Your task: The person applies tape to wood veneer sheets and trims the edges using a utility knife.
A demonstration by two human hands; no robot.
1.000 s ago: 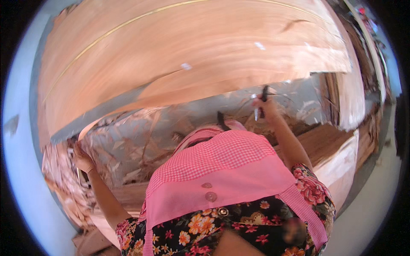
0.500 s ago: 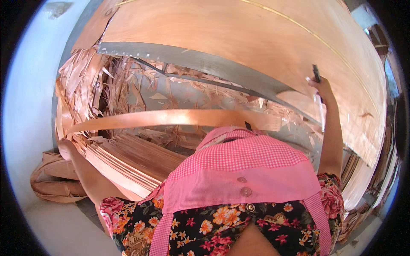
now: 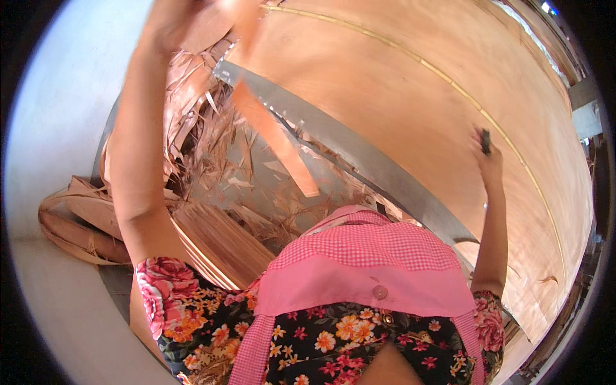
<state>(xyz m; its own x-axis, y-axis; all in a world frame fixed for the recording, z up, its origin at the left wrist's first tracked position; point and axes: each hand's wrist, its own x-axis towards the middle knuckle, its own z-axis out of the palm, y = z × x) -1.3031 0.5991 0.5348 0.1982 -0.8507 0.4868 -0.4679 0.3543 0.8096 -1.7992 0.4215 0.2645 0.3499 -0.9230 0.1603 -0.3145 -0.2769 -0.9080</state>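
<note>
My left hand (image 3: 183,22) is raised at the top edge and smeared by motion. From it a thin strip of wood veneer (image 3: 279,144), blurred near the hand, hangs past the corner of the table, its lower end in the air. My right hand (image 3: 491,165) is over the large veneer sheet (image 3: 398,109) on the right, closed around a small black tool (image 3: 486,141). The tool's kind does not show, and no blade can be made out. A long yellowish stick (image 3: 423,59) lies curving across the sheet beyond that hand.
The table's grey metal edge (image 3: 359,151) runs diagonally in front of me. Torn veneer scraps (image 3: 240,154) litter the floor below it, heaped higher at the left. Stacked veneer strips (image 3: 215,234) and a looped bundle (image 3: 83,224) lie left, near a pale wall (image 3: 58,122).
My left hand has swung up and away from the lower left, and the strip that stretched across in front of me now hangs steeply. My right hand sits slightly lower in view.
</note>
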